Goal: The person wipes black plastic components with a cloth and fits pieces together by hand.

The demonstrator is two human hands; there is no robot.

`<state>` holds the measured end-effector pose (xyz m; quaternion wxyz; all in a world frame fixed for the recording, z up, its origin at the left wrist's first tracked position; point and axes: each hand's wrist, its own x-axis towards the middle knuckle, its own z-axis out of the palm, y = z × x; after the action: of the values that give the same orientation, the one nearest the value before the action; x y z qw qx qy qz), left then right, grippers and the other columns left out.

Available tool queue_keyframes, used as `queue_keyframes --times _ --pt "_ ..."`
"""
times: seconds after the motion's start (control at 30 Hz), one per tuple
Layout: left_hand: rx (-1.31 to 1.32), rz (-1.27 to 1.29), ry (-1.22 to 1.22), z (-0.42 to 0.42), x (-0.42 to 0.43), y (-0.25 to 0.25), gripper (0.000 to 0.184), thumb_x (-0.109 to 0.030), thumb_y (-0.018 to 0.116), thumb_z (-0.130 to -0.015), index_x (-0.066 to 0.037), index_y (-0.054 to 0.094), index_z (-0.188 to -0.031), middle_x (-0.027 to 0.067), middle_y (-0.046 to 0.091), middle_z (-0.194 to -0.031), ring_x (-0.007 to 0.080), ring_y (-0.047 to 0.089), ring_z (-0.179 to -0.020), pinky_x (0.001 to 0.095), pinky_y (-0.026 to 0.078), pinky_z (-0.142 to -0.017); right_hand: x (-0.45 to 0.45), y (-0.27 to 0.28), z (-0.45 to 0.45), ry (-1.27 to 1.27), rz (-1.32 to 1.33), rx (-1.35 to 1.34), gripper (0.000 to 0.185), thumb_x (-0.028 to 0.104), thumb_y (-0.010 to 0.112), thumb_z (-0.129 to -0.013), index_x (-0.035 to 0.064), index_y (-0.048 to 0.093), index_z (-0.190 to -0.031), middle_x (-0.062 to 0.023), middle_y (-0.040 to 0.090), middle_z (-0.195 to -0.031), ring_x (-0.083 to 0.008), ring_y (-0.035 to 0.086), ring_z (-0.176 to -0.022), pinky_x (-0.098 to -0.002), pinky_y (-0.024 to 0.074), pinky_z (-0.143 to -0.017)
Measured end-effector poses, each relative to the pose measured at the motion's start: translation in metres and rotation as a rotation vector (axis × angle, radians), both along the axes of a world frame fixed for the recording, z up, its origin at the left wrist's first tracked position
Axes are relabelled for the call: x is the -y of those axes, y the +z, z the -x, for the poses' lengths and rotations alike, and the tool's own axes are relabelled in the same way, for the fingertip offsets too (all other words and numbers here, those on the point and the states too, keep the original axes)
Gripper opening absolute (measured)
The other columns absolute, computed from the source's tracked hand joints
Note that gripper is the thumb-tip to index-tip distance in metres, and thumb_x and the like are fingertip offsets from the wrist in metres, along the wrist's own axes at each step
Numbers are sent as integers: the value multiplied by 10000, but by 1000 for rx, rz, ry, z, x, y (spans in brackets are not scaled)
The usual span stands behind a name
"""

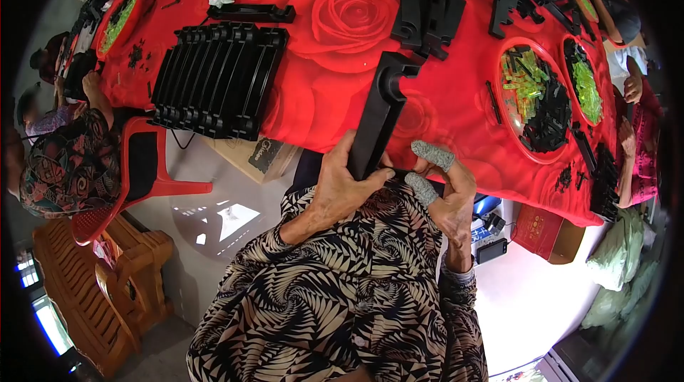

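Observation:
My left hand is closed around the lower end of a long black plastic bar with a curved notch at its far end. The bar is tilted up over the table's near edge. Just to its right is my right hand, with grey wrapped covers on two of its fingers. Those fingers are apart, and I see nothing held between them. Left of the bar, a row of similar black bars lies side by side on the red rose-patterned tablecloth.
A red-rimmed tray at right holds yellow-green and black small pieces. Another tray stands beside it. More black bars are piled at the back. A red chair stands at left. Other people sit at both sides, one in a patterned shirt.

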<state>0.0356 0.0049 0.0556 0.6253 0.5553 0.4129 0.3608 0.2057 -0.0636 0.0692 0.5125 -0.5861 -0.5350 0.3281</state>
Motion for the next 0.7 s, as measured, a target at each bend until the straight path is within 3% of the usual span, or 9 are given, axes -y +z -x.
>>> queue_keyframes --times 0.3,0.37,0.7 --pt "-106 -33 -43 1 0 0 324 -30 761 -736 2 548 -978 48 660 -792 107 619 -723 265 512 -681 -1 0 -1 79 -41 268 489 -114 711 -703 29 650 -1167 -62 567 -797 -152 562 -701 -271 480 -631" --pt "-141 -19 -90 3 -1 2 372 10 762 -727 1 547 -1030 55 659 -845 112 629 -777 267 524 -729 0 -3 -1 90 29 123 460 -99 715 -723 17 647 -1163 -61 577 -813 -142 565 -711 -266 484 -631" --pt "-79 39 -84 5 -2 -5 382 -63 770 -740 19 530 -1025 57 656 -831 118 621 -749 265 511 -688 7 -15 15 -99 234 -204 448 -85 723 -771 3 610 -1196 -15 599 -899 -74 560 -765 -205 497 -690"
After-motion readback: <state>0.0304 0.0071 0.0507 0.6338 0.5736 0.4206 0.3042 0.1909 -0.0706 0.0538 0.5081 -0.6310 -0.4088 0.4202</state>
